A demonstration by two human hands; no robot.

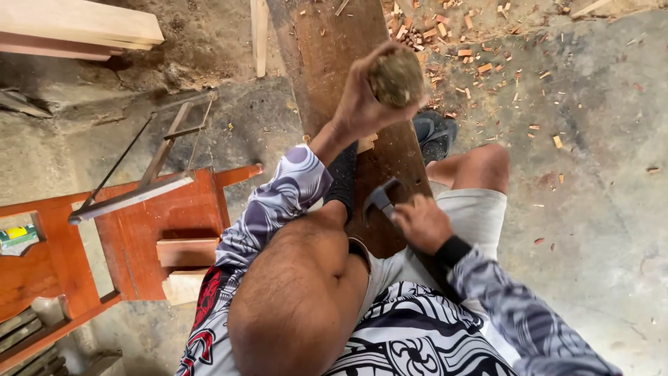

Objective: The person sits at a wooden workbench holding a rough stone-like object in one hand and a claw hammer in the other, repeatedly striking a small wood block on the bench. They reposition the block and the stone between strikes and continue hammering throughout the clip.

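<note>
My left hand (365, 97) is raised over a long dark wooden plank (334, 49) and grips a round wooden mallet head (395, 78). My right hand (421, 223) rests low on the plank near my lap and holds a metal chisel-like tool (379, 200) whose dark end points at the wood. My left knee (299, 306) fills the foreground, and my right knee (480, 163) lies beside the plank. A dark shoe (435, 132) sits on the plank's far side.
A reddish wooden stool frame (160, 223) stands to the left, with a bow saw (149, 167) lying on it. Wood chips (480, 66) litter the concrete floor at upper right. Pale boards (76, 28) lie at the top left.
</note>
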